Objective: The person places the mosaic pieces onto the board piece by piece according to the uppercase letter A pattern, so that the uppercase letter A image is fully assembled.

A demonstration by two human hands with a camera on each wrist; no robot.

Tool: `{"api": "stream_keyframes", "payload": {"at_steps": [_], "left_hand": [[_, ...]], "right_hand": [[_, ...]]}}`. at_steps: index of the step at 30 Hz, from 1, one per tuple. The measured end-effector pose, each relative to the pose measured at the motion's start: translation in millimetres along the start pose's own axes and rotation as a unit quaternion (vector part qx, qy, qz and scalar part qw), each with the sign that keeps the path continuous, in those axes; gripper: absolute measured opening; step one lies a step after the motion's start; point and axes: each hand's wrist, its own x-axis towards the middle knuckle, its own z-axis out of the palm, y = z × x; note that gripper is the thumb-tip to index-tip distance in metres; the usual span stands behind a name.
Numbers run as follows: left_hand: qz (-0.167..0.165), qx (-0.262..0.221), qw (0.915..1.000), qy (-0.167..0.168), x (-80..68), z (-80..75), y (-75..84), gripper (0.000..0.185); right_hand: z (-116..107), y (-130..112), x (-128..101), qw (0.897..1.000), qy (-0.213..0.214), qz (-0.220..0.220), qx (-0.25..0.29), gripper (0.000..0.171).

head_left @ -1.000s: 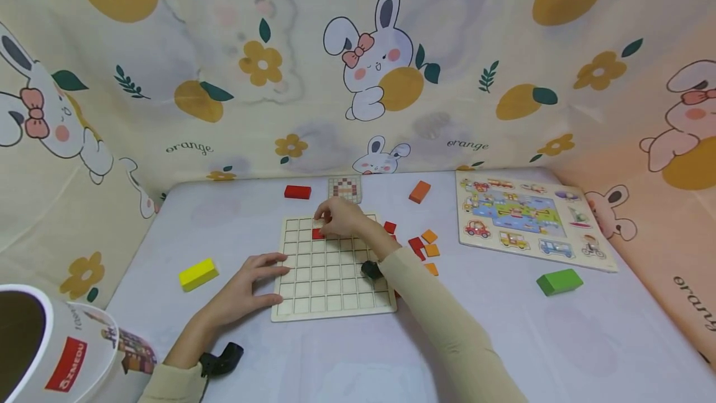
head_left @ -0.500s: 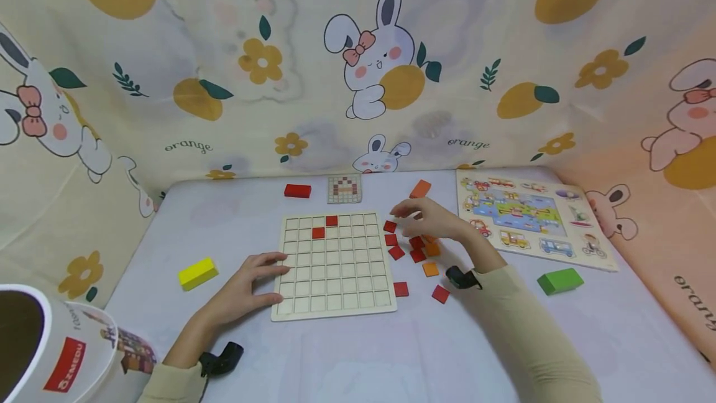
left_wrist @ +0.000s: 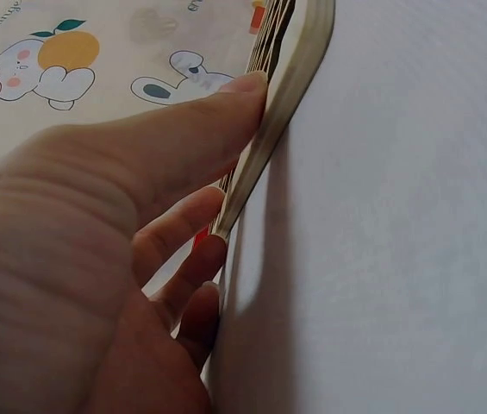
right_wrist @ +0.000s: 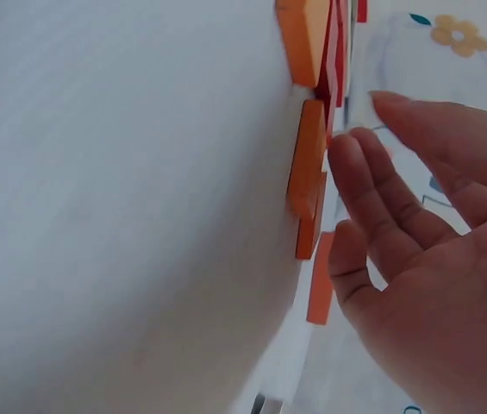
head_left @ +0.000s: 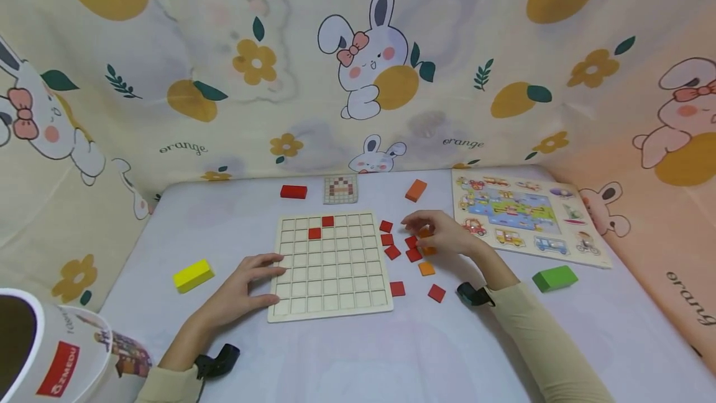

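Observation:
A pale wooden grid board point(head_left: 330, 278) lies on the table with two red square tiles point(head_left: 315, 233) set diagonally in its upper cells. My left hand point(head_left: 243, 288) rests at the board's left edge, thumb and fingertips touching the rim in the left wrist view. To the board's right, my right hand point(head_left: 444, 232) hovers low over loose red tiles point(head_left: 393, 252) and orange tiles point(head_left: 427, 268), partly covering some. Its fingers are loosely bent and hold nothing; in the right wrist view they are beside an orange tile point(right_wrist: 308, 159).
A small pattern card point(head_left: 340, 189) lies behind the board, between a red block point(head_left: 293, 192) and an orange block point(head_left: 416, 190). Vehicle puzzle point(head_left: 511, 238) and green block point(head_left: 555, 278) are at right. Yellow block point(head_left: 193, 275) and white bucket point(head_left: 84, 322) are at left.
My right hand has moved from the board's upper cells rightward to the loose tiles, and a second red tile now shows in the top row. The left hand stays put.

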Motion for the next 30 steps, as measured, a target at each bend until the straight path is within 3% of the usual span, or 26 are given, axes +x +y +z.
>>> {"api": "stream_keyframes", "payload": {"at_steps": [13, 21, 25, 30], "left_hand": [[0.004, -0.002, 1.0, -0.001, -0.1, -0.7, 1.0, 0.054], [0.009, 0.0, 1.0, 0.0, -0.9, -1.5, 0.5, 0.053], [0.01, 0.003, 0.9999, 0.0, -1.0, -1.7, 0.5, 0.053], [0.007, 0.004, 1.0, 0.001, -1.1, -1.4, 0.8, 0.053]], "right_hand": [[3.5, 4.8, 3.3, 1.0, -0.017, -0.01, -0.014, 0.039], [5.5, -5.0, 6.5, 0.998, -0.047, 0.01, -0.04, 0.027], [4.2, -13.0, 14.3, 0.997, -0.06, -0.003, -0.045, 0.022], [9.8, -24.9, 37.3, 0.998, -0.046, -0.03, -0.033, 0.016]]}}
